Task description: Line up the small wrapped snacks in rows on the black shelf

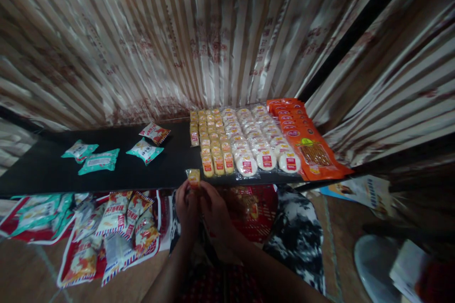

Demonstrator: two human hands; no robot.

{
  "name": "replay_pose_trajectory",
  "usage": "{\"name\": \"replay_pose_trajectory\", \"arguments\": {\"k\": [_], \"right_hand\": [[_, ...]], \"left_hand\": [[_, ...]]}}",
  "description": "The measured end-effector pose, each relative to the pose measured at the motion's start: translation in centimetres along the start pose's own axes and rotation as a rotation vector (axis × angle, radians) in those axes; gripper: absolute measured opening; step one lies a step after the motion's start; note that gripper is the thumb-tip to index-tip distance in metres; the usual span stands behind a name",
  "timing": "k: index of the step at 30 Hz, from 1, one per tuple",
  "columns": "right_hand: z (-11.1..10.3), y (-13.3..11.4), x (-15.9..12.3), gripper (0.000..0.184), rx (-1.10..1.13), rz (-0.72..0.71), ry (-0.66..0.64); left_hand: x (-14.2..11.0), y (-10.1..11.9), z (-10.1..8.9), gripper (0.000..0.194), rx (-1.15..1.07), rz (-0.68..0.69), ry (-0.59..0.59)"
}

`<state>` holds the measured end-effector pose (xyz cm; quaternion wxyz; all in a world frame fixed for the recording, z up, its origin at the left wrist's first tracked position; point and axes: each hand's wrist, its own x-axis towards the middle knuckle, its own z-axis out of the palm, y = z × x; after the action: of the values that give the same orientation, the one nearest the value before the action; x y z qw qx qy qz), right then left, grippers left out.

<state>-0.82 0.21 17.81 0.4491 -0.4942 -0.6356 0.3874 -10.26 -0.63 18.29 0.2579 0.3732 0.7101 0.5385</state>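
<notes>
A small yellow snack in a clear wrapper (pixel 193 177) is held upright at the front edge of the black shelf. My left hand (pixel 186 204) pinches it from the left, and my right hand (pixel 214 206) has its fingers closed at its right side. Just beyond stand columns of the same yellow wrapped snacks (pixel 218 163). To their right lie overlapping rows of round white wrapped crackers (pixel 246 165), followed by a stack of orange packets (pixel 305 137). The lower parts of my fingers are dim.
Teal packets (pixel 99 160) and a red-and-white packet (pixel 155 133) lie on the left of the black shelf (pixel 42 160). Below it are open bags of snack packets (pixel 113 213) and a red basket (pixel 261 227). A striped curtain (pixel 213 32) hangs behind.
</notes>
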Motion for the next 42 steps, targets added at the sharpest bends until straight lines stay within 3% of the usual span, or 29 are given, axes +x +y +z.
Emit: {"name": "replay_pose_trajectory", "arguments": {"k": [11,28,35,42], "right_hand": [[3.1,1.4,1.7,0.048,-0.016,-0.098,-0.023],[7.0,2.9,4.4,0.053,0.07,0.017,0.03],[9.3,4.8,6.1,0.051,-0.125,0.007,0.008],[10.2,5.4,8.3,0.046,-0.297,-0.037,0.041]], "left_hand": [[2.9,-0.6,0.6,0.036,-0.076,-0.043,0.037],[7.4,-2.4,2.1,0.037,-0.183,-0.093,-0.028],[9.3,-2.5,2.7,0.037,-0.2,-0.1,-0.098],[10.7,-2.2,3.6,0.032,-0.179,-0.055,-0.111]]}}
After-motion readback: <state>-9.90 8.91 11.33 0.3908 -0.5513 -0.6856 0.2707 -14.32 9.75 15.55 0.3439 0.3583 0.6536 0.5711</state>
